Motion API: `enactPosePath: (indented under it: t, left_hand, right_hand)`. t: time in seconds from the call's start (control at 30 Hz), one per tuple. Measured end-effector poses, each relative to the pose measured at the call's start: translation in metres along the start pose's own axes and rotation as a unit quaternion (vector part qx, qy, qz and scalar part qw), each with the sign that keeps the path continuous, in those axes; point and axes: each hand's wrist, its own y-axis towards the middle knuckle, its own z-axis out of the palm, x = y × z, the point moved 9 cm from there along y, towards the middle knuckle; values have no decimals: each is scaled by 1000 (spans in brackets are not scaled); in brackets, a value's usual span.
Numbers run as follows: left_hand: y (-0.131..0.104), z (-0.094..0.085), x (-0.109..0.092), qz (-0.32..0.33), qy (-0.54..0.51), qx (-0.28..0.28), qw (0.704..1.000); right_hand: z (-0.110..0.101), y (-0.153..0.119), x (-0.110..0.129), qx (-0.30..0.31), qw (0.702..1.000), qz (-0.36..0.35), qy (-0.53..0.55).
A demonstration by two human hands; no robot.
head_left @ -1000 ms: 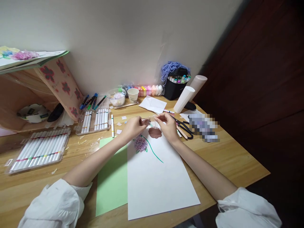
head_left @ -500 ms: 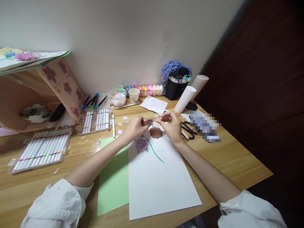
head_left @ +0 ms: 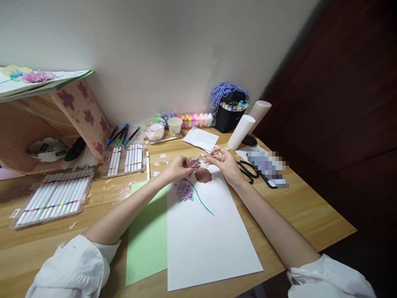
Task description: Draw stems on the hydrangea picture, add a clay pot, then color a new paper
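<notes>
A crinkled piece of clear plastic film spans the space between my two hands, above the top of a white sheet of paper. My left hand pinches its left end, with something brownish showing at the fingertips. My right hand grips the other end between thumb and forefinger, the other fingers loosely curled. Just below the film is a brown, clay-like lump; whether it touches the paper I cannot tell. A purple flower and a curved green line are on the sheet.
Green paper lies partly under the white sheet. Black-handled scissors are right of my right hand. Marker trays stand left; a paper cup, plastic bowl, black marker case and white cylinder stand behind.
The clear film shows more plainly, drawn out between my fingers. My right hand has shifted slightly right and lower. The brown lump stays below the hands.
</notes>
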Motion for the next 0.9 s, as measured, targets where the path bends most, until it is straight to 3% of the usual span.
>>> enactPosePath:
  t: [0.2,0.43,0.63,0.77,0.9]
  left_hand:
    - [-5,11,-8,-4,-74,87,993]
    - [-12,17,-14,-19,-96,120,988]
    - [-16,23,-18,7,-117,163,980]
    - [-22,30,-27,6,-189,215,958]
    - [-22,28,-32,1,-225,203,953]
  right_hand:
    - [13,-6,9,103,994,-17,-40]
    - [16,-7,2,104,993,0,-59]
    - [27,-13,15,122,986,-54,-100]
    - [29,-17,23,112,983,-95,-110]
    - [30,-21,30,86,984,-113,-110]
